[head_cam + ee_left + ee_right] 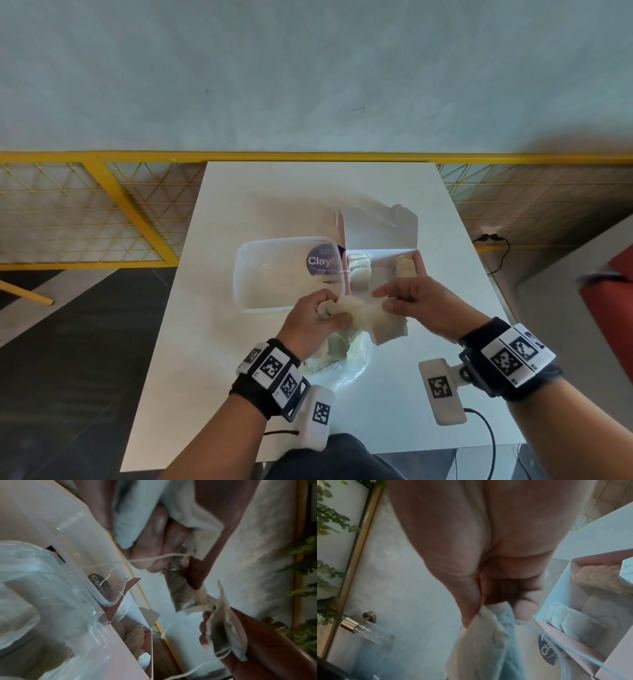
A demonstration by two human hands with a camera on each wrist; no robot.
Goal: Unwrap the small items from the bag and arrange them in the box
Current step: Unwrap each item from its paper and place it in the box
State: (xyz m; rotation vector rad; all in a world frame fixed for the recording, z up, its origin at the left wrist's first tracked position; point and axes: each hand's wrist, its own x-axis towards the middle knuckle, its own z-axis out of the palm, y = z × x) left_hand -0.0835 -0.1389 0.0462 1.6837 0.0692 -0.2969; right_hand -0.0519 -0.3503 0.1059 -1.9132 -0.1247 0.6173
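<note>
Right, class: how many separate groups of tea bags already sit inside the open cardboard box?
2: one pale stack at the box's left end, one browner stack at its right end. More may be hidden behind the hands.

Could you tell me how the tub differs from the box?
The tub is clear plastic with rounded corners; the box is white card with its lid up. The tub looks empty; the box holds tea bags. Both are open and sit side by side on the table.

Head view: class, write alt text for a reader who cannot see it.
Two hands, left hand and right hand, pull apart a pale paper wrapper above a white table. Behind them stand an open cardboard box holding a few tea bags and a clear plastic container; a plastic bag lies nearer the person.
</note>
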